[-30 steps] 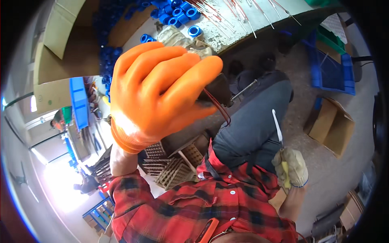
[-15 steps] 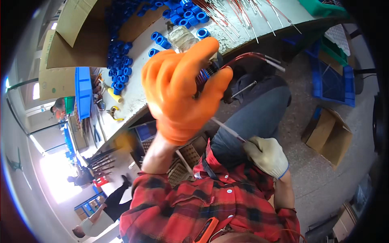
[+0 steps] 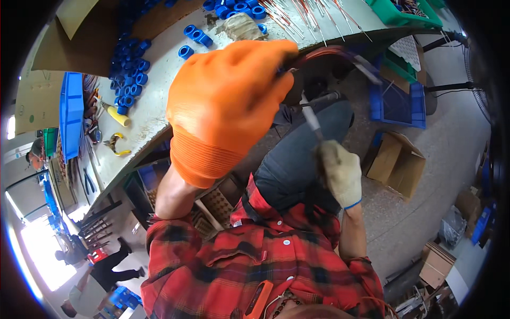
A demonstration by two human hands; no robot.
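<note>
My left hand [image 3: 228,106], in an orange rubber-coated glove, is closed above the bench edge. Its fingers hide most of what they grip. Red-brown wires [image 3: 332,51] curve out to the right beyond the fingertips, with a blurred whitish sleeved end [image 3: 366,70]. Lower right, over my thigh, my right hand [image 3: 342,173] wears a white knit glove with a blue cuff. Its fingers are pinched on a pale sleeved wire [image 3: 311,117] that rises toward the left hand. Motion smears those fingertips.
Blue ring-shaped fittings [image 3: 130,85] lie on the bench [image 3: 154,101], near a cloth bundle [image 3: 244,26] and loose red and white wires [image 3: 313,16]. Yellow-handled pliers [image 3: 116,144] are at the left. A cardboard box [image 3: 396,162] and a blue crate [image 3: 398,106] sit on the floor.
My right hand has moved up with the pale wire, which now points more upward. My left hand has turned, hiding the dark blue threaded part seen before. The whole view has shifted.
</note>
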